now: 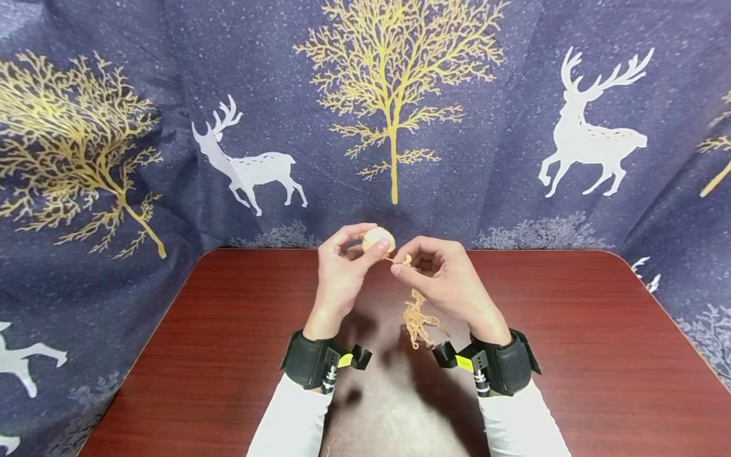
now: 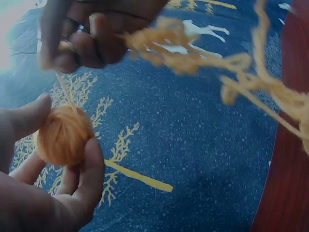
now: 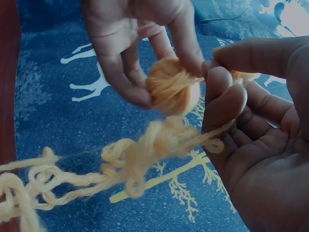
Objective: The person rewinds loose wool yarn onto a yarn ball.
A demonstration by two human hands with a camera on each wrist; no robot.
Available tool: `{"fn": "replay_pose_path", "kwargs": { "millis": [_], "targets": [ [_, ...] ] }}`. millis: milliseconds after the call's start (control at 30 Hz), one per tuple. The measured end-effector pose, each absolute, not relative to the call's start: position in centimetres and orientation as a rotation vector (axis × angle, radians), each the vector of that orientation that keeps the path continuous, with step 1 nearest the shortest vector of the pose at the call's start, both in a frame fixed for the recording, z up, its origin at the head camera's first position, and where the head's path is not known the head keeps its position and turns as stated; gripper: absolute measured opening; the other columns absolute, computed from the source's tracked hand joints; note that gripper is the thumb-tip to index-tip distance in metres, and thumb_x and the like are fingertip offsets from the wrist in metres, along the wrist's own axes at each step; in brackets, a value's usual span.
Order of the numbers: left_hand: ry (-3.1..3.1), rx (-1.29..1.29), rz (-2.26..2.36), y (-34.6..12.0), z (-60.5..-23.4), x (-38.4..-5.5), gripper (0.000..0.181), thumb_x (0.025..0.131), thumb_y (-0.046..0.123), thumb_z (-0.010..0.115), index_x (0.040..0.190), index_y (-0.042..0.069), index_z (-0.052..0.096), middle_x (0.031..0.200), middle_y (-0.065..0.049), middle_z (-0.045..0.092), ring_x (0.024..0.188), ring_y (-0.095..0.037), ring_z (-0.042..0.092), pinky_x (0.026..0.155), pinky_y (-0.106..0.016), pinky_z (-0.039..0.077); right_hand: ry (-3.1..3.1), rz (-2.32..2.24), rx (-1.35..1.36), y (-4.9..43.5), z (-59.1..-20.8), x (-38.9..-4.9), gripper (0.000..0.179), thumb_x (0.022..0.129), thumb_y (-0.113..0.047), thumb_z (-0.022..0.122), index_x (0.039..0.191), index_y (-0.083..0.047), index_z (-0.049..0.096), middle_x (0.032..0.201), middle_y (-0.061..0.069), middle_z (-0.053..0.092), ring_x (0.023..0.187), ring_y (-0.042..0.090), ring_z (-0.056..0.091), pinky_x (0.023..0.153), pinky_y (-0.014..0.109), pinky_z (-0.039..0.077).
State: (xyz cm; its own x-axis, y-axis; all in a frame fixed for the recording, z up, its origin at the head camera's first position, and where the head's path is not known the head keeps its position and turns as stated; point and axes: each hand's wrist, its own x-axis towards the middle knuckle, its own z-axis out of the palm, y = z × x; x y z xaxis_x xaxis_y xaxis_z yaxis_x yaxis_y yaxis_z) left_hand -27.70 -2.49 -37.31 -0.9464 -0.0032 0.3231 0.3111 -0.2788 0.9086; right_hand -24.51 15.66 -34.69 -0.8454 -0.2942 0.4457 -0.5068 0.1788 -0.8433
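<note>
A small ball of orange-yellow yarn (image 2: 65, 135) is held between the thumb and fingers of my left hand (image 1: 339, 266), up above the far part of the table. To its right, my right hand (image 1: 442, 273) pinches the strand that runs from the ball, thumb against forefinger. The strand looks taut between the two hands in the left wrist view. From under the right hand's curled fingers hangs a loose, tangled bunch of the same yarn (image 1: 419, 320), full of loops and kinks in the right wrist view (image 3: 145, 154).
The red-brown wooden table (image 1: 228, 336) spreads beneath both arms, with a pale sheen and arm shadows in the middle. A dark blue cloth (image 1: 457, 158) with gold trees and white deer hangs behind and at the sides. Black camera straps (image 1: 308, 362) wrap both wrists.
</note>
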Motion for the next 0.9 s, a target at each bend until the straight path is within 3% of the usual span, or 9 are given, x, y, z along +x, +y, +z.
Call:
{"fn": "replay_pose_path", "kwargs": {
  "millis": [200, 533, 900],
  "targets": [
    [-2.047, -0.617, -2.273, -2.7, -37.7, -27.7, 0.033, 0.088, 0.005, 0.079, 0.120, 0.000, 0.071, 0.109, -0.011, 0.073, 0.093, -0.024, 0.072, 0.077, -0.030, 0.060, -2.062, 1.889, 0.791, 16.6, -34.7, -24.8, 0.008, 0.089, 0.008, 0.071, 0.095, 0.004, 0.070, 0.080, 0.011, 0.069, 0.059, 0.015, 0.058, 0.048, 0.023, 0.048],
    [-2.260, -1.133, -2.268, -3.3, -37.3, -27.2, 0.038, 0.085, -0.001, 0.078, 0.122, 0.000, 0.069, 0.106, -0.012, 0.074, 0.095, -0.025, 0.071, 0.082, -0.034, 0.060, -1.940, 2.036, 0.676, 17.4, -34.5, -24.7, 0.005, 0.090, 0.003, 0.072, 0.095, 0.005, 0.070, 0.072, 0.012, 0.066, 0.059, 0.020, 0.062, 0.048, 0.025, 0.048],
    [-2.104, -1.171, -2.364, -3.5, -36.5, -26.7, 0.059, 0.078, -0.014, 0.077, 0.133, -0.007, 0.056, 0.121, -0.017, 0.066, 0.107, -0.021, 0.066, 0.096, -0.042, 0.056, -1.964, 1.945, 0.637, 17.2, -35.1, -25.4, 0.006, 0.090, 0.006, 0.070, 0.096, 0.008, 0.069, 0.074, 0.012, 0.067, 0.057, 0.019, 0.059, 0.045, 0.026, 0.047]
  ]
}}
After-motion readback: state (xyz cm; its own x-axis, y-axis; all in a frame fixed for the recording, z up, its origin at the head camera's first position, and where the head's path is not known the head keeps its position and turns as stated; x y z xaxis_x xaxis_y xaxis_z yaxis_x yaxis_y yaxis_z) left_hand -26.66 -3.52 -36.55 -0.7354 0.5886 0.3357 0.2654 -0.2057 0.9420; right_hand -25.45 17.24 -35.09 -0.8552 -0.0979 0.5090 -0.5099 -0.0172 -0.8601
